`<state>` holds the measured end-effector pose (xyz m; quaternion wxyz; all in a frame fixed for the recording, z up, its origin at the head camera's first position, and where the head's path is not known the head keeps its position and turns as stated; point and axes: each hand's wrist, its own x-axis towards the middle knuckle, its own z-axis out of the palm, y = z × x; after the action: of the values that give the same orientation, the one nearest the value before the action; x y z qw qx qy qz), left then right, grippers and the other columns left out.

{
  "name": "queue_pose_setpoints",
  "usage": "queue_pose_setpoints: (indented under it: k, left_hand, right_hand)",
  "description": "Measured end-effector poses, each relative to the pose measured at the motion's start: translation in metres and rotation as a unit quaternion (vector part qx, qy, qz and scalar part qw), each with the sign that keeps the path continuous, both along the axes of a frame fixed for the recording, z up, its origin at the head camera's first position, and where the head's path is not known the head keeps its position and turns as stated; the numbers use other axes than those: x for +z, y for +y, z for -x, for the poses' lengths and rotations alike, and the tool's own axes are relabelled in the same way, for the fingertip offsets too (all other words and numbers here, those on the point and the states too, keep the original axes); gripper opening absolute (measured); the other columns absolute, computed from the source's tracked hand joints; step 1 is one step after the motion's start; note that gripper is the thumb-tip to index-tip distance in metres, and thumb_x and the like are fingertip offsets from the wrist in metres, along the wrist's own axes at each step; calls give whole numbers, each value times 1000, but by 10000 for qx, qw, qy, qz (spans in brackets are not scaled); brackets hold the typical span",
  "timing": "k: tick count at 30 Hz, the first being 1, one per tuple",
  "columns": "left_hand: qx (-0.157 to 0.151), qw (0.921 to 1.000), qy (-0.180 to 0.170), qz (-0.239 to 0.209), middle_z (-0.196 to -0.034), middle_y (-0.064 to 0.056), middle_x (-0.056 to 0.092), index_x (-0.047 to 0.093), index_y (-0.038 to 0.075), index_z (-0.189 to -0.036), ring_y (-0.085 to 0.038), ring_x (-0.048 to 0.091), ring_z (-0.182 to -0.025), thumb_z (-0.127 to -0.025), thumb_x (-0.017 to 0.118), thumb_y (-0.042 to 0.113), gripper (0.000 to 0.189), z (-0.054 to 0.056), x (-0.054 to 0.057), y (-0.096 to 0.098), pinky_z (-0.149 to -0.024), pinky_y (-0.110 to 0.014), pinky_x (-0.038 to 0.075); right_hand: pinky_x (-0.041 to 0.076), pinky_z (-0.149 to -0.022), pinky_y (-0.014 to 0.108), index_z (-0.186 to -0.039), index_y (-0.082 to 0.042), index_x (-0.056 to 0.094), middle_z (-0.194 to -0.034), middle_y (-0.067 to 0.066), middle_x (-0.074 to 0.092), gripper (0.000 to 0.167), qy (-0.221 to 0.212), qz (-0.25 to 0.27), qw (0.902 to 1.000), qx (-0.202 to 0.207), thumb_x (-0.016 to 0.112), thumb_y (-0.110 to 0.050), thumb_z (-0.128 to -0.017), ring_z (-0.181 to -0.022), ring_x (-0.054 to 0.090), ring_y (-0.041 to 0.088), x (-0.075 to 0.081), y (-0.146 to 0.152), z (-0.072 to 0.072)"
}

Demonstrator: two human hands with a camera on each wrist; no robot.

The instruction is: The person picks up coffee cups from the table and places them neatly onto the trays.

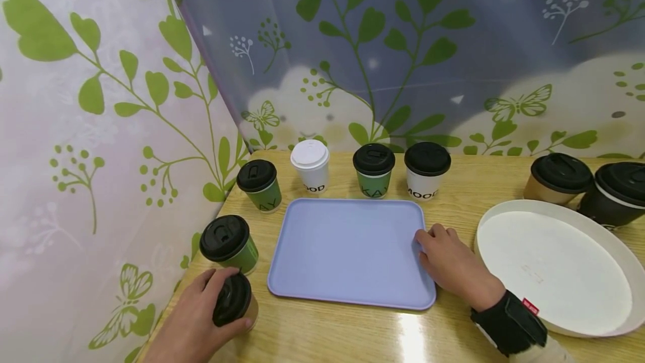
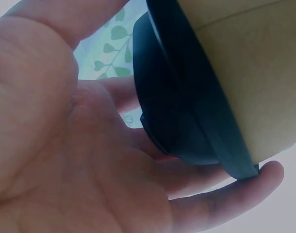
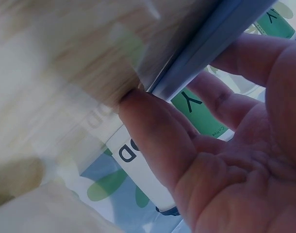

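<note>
At the table's left side, my left hand (image 1: 199,310) holds a brown paper cup (image 1: 252,310) by its black lid (image 2: 187,97), thumb on the near side and fingers round the far side. The cup appears upright. A blue-purple rectangular tray (image 1: 350,251) lies flat in the middle of the table. My right hand (image 1: 450,259) pinches the tray's right rim (image 3: 196,58) between thumb and fingers. Just beyond the left hand stands a green cup (image 1: 247,256) with a black lid.
Behind the tray stand another green cup (image 1: 265,198), a white cup with white lid (image 1: 311,170), a green cup (image 1: 374,182) and a white cup with black lid (image 1: 423,184). A round white tray (image 1: 554,326) sits right, near a brown cup (image 1: 546,190) and a black cup (image 1: 607,206).
</note>
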<state>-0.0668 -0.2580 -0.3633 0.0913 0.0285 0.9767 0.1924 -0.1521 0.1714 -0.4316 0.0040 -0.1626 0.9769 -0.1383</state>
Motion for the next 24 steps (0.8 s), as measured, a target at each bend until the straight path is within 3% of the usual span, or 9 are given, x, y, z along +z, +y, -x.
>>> queue_pose_setpoints:
  k: [12,24]
  left_hand:
    - [30,9999,-10,105,-139,-20,54,54,20,-144,-42,57,-122,-74,87,61,88,-1,5,4,-86,-58,54]
    - [-245,9986,404,-224,-125,-12,56,61,29,-134,-33,60,-110,-74,89,56,71,-4,12,17,-80,-49,55]
  right_hand:
    - [54,-75,47,-120,-2,66,-106,20,59,28,-21,22,10000,3,74,-11,-95,-90,55,33,1,1,0]
    - [54,-75,47,-121,-2,66,-107,20,59,28,-23,-1,10000,-17,74,-11,-96,-91,56,33,-1,1,1]
